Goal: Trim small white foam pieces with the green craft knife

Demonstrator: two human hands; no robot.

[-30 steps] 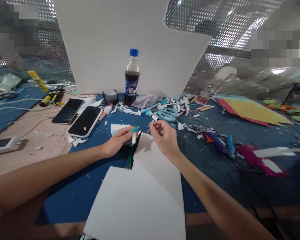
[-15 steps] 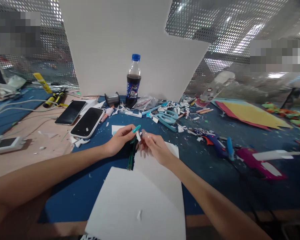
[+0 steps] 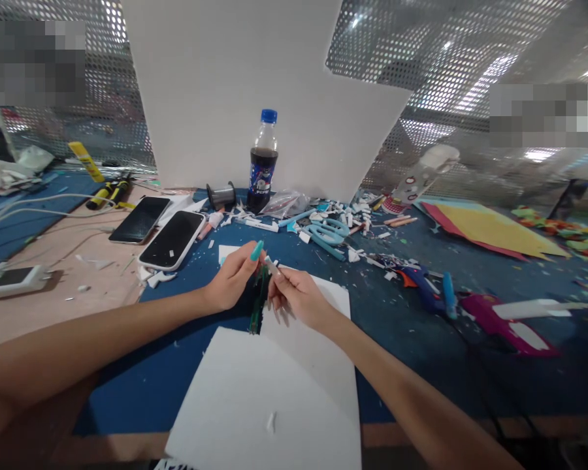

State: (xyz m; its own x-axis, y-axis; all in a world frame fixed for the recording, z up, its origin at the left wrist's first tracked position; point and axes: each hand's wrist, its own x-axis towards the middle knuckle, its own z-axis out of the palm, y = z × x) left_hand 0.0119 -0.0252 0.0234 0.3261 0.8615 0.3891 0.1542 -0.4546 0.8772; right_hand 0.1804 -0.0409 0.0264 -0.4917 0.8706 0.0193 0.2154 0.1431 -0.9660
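My left hand (image 3: 232, 277) is closed in a pinch above the white board, with a long turquoise tip showing at its thumb. A small white piece (image 3: 270, 264) lies between the fingertips of both hands; the fingers hide most of it. From the right, my right hand (image 3: 296, 292) meets it, thumb and forefinger pressed together and the other fingers curled below. Under the hands, a dark green strip (image 3: 255, 313), perhaps a ruler, runs along the cut edge of the white board (image 3: 274, 385). A white scrap (image 3: 271, 422) rests on the board.
A cola bottle (image 3: 263, 163) stands ahead, before a large white panel (image 3: 215, 85). Two phones (image 3: 172, 240) lie left. Light blue scissors (image 3: 328, 232) sit among white scraps. At right are a blue glue gun (image 3: 426, 287), a magenta glue gun (image 3: 509, 323) and coloured sheets (image 3: 490, 225).
My left thumb with its turquoise tip has turned more upright and shifted slightly left. My right fingertips have moved a little left and down; the white piece is now more covered.
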